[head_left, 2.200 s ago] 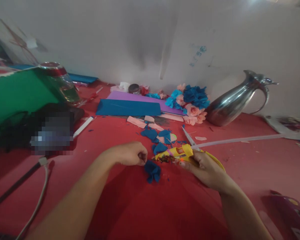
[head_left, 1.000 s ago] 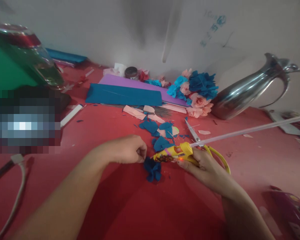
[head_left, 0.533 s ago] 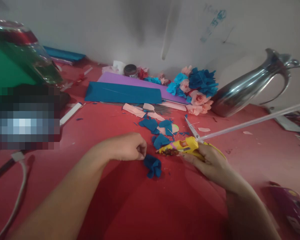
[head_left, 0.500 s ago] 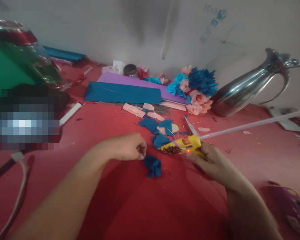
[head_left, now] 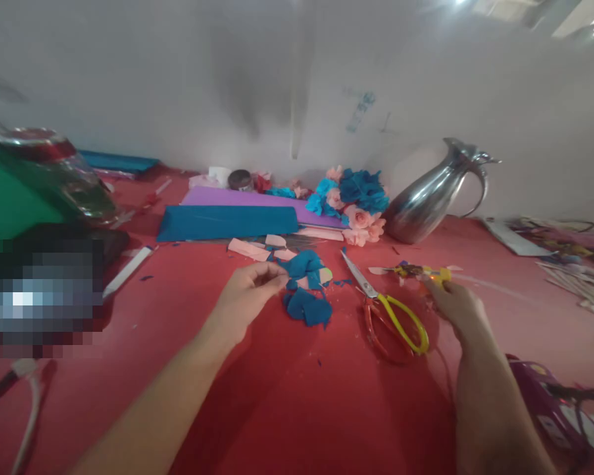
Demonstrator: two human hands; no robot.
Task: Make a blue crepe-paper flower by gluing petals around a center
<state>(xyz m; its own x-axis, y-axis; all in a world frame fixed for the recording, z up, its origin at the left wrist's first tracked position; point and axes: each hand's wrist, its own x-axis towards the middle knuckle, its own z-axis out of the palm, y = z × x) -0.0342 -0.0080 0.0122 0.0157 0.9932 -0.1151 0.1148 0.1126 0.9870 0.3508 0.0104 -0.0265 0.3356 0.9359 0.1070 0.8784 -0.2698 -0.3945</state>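
My left hand [head_left: 251, 295] is left of centre with its thumb and fingers pinched together. Whatever the pinch holds, if anything, is hidden. Just beyond the fingertips lie blue crepe paper pieces [head_left: 307, 307] and further blue petals [head_left: 303, 265]. On the right, my right hand [head_left: 458, 307] is closed around a yellow hot glue gun [head_left: 443, 274], its dark nozzle pointing left; the gun is somewhat blurred. Between the hands, scissors [head_left: 371, 290] with one yellow and one red handle lie with their blades toward the wall.
Behind the scraps are a folded blue paper [head_left: 228, 223], a purple sheet [head_left: 202, 196] and paper flowers [head_left: 361, 191]. A metal jug [head_left: 426, 198] leans near the wall. A clear jar [head_left: 86, 188] stands left; a purple box [head_left: 539, 396] lies right.
My right hand has carried the glue gun away to the right, uncovering the scissors. The blue crepe piece beneath my left fingers no longer shows there. The view has tilted up and turned right.
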